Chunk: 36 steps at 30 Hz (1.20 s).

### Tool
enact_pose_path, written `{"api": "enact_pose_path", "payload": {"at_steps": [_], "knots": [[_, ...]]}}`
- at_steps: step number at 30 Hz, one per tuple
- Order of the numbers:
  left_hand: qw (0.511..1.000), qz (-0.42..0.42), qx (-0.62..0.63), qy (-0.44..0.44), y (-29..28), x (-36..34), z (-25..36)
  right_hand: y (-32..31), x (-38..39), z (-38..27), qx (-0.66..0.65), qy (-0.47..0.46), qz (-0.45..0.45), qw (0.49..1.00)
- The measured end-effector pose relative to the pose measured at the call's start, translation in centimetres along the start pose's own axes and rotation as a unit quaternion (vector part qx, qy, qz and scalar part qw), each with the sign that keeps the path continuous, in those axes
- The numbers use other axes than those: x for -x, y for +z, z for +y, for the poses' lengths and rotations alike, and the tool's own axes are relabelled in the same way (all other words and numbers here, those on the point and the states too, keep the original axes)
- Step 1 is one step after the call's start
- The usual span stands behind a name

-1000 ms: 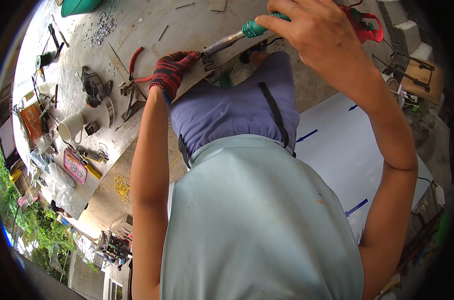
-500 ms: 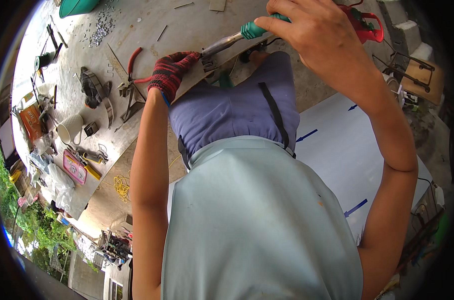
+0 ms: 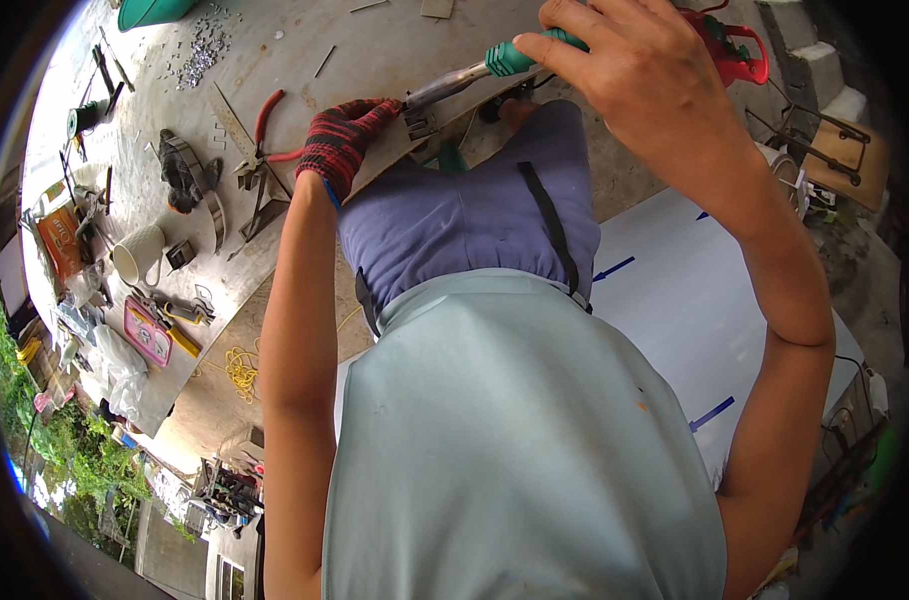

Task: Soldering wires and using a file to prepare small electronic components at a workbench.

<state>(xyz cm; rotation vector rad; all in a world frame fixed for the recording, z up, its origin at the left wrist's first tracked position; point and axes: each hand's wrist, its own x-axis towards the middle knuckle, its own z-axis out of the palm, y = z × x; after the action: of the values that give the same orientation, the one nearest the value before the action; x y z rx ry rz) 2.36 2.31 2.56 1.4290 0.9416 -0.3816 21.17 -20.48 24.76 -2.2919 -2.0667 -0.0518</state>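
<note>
Left hand, head view: the gloved left hand [image 3: 350,140], red and black, has its fingers bent together beside the tool's tip; whether they grip anything, I cannot tell.
Right hand: the bare right hand [image 3: 640,70] grips the green-handled tool [image 3: 460,83] by its handle end.
Tool: slanted near the tabletop [image 3: 305,60] edge, its metal shaft pointing toward the glove.
Notched piece: a small dark notched piece [image 3: 418,125] sits just below the tip, at that edge.
Left of the glove: red-handled pliers [image 3: 266,118] lie near it; farther off are a white mug [image 3: 135,258] and a pink tray [image 3: 146,334].
Far side: a scatter of small metal bits [image 3: 205,55] near a green bowl [image 3: 155,10].
</note>
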Motion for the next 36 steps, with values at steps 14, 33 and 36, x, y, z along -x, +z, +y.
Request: {"api": "enact_pose_path", "payload": {"at_steps": [14, 33, 36], "knots": [[1.000, 0.013, 0.004, 0.015, 0.01, 0.13, -0.05, -0.35, 0.00, 0.28, -0.012, 0.012, -0.022, 1.000], [1.000, 0.012, 0.004, 0.006, 0.00, 0.33, 0.20, 0.37, -0.37, 0.11, 0.031, -0.006, -0.015, 0.999], [1.000, 0.010, -0.009, 0.015, -0.15, 0.14, 0.03, 0.49, -0.41, 0.02, 0.029, -0.017, 0.003, 0.999]]}}
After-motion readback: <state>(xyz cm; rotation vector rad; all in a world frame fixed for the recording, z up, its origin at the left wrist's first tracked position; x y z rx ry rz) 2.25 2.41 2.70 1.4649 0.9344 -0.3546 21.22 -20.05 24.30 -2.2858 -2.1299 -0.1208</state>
